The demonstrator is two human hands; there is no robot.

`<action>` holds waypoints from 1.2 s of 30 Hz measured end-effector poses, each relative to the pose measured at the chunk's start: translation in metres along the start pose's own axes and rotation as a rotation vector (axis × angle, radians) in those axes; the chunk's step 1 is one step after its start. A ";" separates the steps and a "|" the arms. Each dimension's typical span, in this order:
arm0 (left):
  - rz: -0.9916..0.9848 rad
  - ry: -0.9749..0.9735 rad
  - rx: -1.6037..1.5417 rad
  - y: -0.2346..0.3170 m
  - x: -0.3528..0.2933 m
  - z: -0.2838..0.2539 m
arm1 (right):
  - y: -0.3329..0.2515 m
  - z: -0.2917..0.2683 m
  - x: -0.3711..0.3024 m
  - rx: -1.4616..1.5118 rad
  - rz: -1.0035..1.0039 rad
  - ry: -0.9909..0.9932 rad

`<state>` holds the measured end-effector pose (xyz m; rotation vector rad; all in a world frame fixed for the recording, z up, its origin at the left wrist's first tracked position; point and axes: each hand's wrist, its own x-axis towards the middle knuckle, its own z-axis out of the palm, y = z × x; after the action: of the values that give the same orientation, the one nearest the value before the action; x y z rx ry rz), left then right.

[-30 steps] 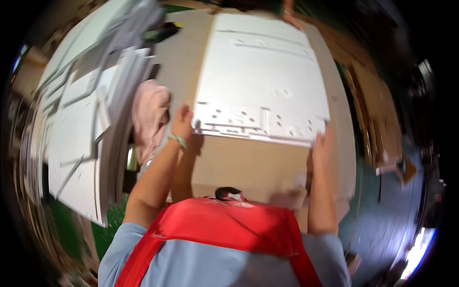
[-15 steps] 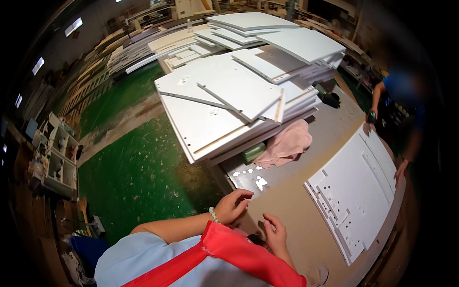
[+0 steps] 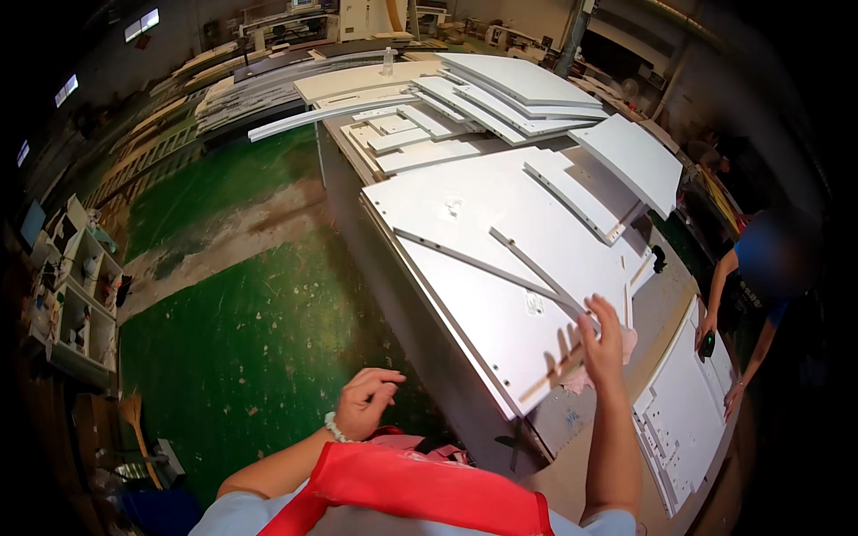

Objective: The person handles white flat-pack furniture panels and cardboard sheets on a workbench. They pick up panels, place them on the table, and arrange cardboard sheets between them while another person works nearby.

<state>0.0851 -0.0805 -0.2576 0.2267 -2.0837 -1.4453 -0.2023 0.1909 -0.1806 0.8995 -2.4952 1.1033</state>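
Note:
My right hand (image 3: 604, 344) reaches up over the near corner of a large white panel (image 3: 465, 295) on top of a stack. Its fingers are spread and hold nothing; whether they touch the panel I cannot tell. My left hand (image 3: 365, 402), with a pale band at the wrist, hovers empty in front of my red apron (image 3: 429, 478), fingers loosely bent, left of the stack. Two narrow edge-drilled strips, a longer strip (image 3: 478, 262) and a shorter strip (image 3: 529, 261), lie across the panel. A pink cloth (image 3: 629, 343) is mostly hidden behind my right hand.
Across the bench on the right, a co-worker in blue has both hands on another white panel (image 3: 684, 406), one holding a dark tool (image 3: 707, 345). More white boards (image 3: 527, 85) are stacked behind. Green floor (image 3: 259, 357), a broom (image 3: 134, 429) and a shelf unit (image 3: 85, 304) lie left.
My right hand has risen from before my body to the near corner of the stack. My left hand has moved left, away from it. The whole view has shifted, with the stack now closer.

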 end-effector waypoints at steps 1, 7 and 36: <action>-0.017 0.037 0.048 -0.008 0.008 -0.023 | 0.003 0.012 0.027 -0.115 -0.022 0.015; -0.189 0.169 0.076 -0.046 0.053 -0.115 | 0.029 0.076 0.111 -0.657 0.446 -0.253; -0.198 -0.314 -0.235 -0.302 0.521 -0.270 | -0.083 0.200 0.148 -0.666 0.923 0.170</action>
<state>-0.2456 -0.6512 -0.2741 0.1200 -2.1540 -1.9364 -0.2626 -0.0644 -0.1988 -0.5513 -2.8360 0.3865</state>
